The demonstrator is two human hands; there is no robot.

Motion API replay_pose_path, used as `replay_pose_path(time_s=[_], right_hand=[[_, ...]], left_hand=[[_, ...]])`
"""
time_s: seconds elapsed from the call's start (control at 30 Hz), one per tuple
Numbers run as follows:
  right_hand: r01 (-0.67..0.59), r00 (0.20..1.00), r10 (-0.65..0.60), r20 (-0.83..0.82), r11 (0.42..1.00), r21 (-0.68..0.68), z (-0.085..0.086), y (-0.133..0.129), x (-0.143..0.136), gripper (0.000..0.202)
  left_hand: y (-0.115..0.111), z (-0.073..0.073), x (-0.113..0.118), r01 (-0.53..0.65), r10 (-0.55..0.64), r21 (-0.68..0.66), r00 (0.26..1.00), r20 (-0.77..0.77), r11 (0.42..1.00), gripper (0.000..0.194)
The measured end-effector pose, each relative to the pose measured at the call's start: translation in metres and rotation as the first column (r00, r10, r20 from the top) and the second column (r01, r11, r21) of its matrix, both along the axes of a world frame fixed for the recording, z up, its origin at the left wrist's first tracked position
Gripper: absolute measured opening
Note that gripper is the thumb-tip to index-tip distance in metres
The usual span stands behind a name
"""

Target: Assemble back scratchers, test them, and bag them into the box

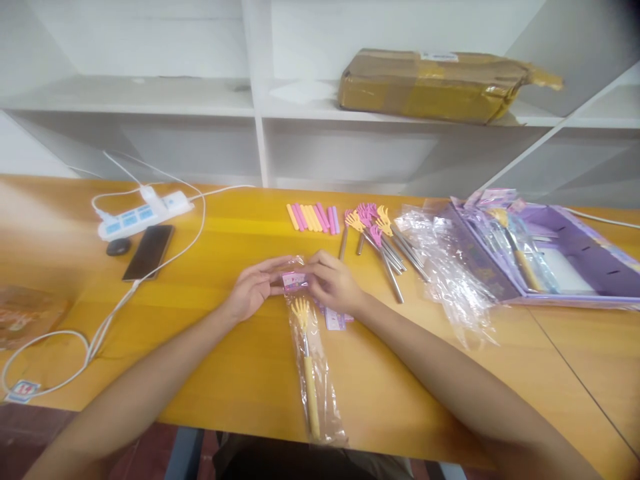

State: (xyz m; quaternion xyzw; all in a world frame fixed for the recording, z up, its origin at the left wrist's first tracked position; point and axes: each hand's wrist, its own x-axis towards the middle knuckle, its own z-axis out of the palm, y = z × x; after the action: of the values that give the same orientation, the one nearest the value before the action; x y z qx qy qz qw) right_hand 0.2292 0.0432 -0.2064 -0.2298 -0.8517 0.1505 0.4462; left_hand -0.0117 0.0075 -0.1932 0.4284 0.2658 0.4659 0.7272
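Note:
A clear plastic bag lies on the table in front of me, holding a yellow hand-shaped scratcher with its claw toward my hands. My left hand pinches the left side of the bag's top, at a small pink printed card. On the right side of the same card, my right hand closes its fingers on the bag's top. More printed cards lie beneath my right hand. Behind it are several metal-rod scratchers with pink and yellow claws, and a row of coloured tubes.
Empty clear bags are piled at the right, beside a purple box holding bagged scratchers. A power strip, mouse, phone and white cables are at the left. A taped carton sits on the shelf.

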Motion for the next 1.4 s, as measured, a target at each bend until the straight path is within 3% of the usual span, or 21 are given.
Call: replay_pose_path(time_s=[0.5,0.73,0.83,0.93,1.13,1.3,1.4], right_hand=[[0.004,1.000,-0.004,0.011,0.999,-0.039,-0.001,-0.001,-0.002,0.030],[0.066,0.980,-0.078,0.180,0.995,0.074,-0.006,0.000,-0.002,0.026],[0.172,0.982,-0.166,0.088,0.982,-0.074,-0.005,-0.003,-0.004,0.035],[0.183,0.982,-0.187,0.010,0.950,-0.253,-0.003,-0.007,-0.007,0.053],[0.128,0.988,-0.150,-0.040,0.932,-0.338,-0.007,-0.009,-0.013,0.059],[0.111,0.993,-0.118,-0.020,0.966,-0.233,-0.010,-0.002,-0.011,0.037],[0.109,0.992,-0.117,-0.039,0.981,-0.163,-0.006,-0.001,-0.010,0.021]], left_hand=[[-0.001,-0.002,0.001,-0.024,0.024,-0.012,0.999,-0.029,1.000,0.051],[-0.003,-0.002,0.003,-0.012,0.013,0.009,0.999,-0.040,1.000,0.049],[-0.003,-0.002,0.002,0.004,-0.003,0.012,0.999,-0.052,1.000,0.051],[-0.003,-0.002,0.002,0.026,-0.025,0.026,0.998,-0.055,0.999,0.051],[-0.003,0.001,0.002,0.054,-0.049,0.077,0.996,-0.071,0.996,0.038],[-0.004,0.000,0.003,0.055,-0.047,0.101,0.996,-0.077,0.993,0.028],[-0.005,-0.004,0.005,-0.037,0.044,0.083,0.996,-0.079,0.996,0.030]])
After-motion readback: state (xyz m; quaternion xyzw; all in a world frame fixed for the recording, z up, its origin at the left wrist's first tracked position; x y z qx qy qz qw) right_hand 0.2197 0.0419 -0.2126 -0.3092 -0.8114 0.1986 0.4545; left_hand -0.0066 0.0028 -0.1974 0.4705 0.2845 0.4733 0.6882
